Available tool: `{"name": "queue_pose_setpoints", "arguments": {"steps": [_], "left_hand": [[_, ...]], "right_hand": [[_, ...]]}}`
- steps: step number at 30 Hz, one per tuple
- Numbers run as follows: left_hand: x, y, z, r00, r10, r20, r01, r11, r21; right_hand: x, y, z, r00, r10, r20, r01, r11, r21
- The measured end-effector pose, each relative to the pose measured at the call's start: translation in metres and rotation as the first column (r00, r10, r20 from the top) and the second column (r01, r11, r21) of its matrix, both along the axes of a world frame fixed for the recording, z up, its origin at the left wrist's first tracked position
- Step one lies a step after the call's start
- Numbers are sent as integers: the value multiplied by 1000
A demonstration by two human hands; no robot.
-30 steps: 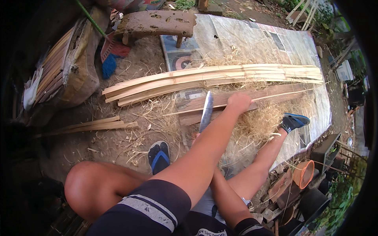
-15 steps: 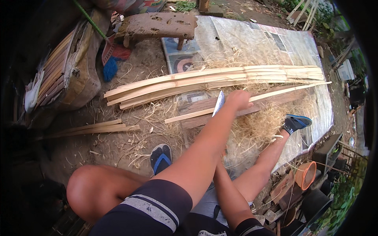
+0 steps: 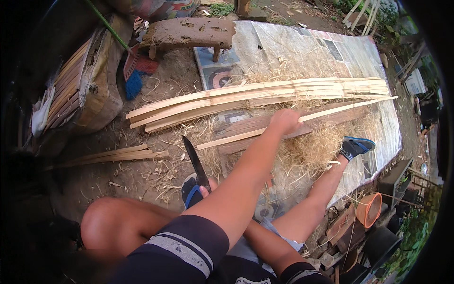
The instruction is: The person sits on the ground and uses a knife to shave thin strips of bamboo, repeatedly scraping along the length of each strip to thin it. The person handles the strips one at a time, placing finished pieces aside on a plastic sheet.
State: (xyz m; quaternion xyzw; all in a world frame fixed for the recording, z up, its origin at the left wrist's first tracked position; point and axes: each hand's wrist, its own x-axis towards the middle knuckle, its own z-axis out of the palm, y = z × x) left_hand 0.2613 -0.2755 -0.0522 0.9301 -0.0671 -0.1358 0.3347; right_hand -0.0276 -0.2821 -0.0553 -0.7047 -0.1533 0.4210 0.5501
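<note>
My left hand [image 3: 285, 121] is closed around a long, thin bamboo strip [image 3: 236, 138], which lies slantwise over a weathered wooden board [image 3: 302, 128]. Crossing beneath my left forearm, my right arm ends in my right hand [image 3: 206, 190], mostly hidden behind that forearm. It grips a dark-bladed knife [image 3: 195, 158], its tip pointing up and to the left, apart from the strip and to the left of its near end. Just beyond the board rests a bundle of pale split bamboo strips [image 3: 227, 97].
Fine shavings [image 3: 309, 149] cover part of a printed sheet [image 3: 283, 45]. A low bench [image 3: 189, 34] stands at the far left, near a blue broom [image 3: 133, 84]. More strips [image 3: 118, 155] lie at left. An orange-rimmed bucket [image 3: 369, 210] sits among clutter at right.
The knife has swung from beside the strip back toward me and to the left, drawn by my right hand under my left arm. My left hand keeps hold of the strip.
</note>
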Motion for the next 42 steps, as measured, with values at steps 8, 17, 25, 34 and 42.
{"name": "queue_pose_setpoints", "arguments": {"steps": [8, 17, 25, 34, 42], "left_hand": [[10, 75, 52, 862, -471, 189, 268, 737, 620], [-178, 270, 40, 890, -166, -425, 308, 906, 291], [-247, 238, -36, 691, -52, -721, -540, 626, -563], [-255, 247, -52, 772, -52, -634, -476, 614, -630], [-261, 260, -55, 779, -51, -625, -473, 607, -638]], "right_hand": [[74, -67, 7, 729, 103, 677, 281, 857, -433], [140, -165, -10, 637, 121, 761, 606, 532, -591], [45, -60, -8, 588, 275, 760, 255, 829, -497], [71, -81, -13, 721, 142, 679, 402, 713, -575], [96, -103, -17, 616, 85, 783, 495, 732, -468]]}}
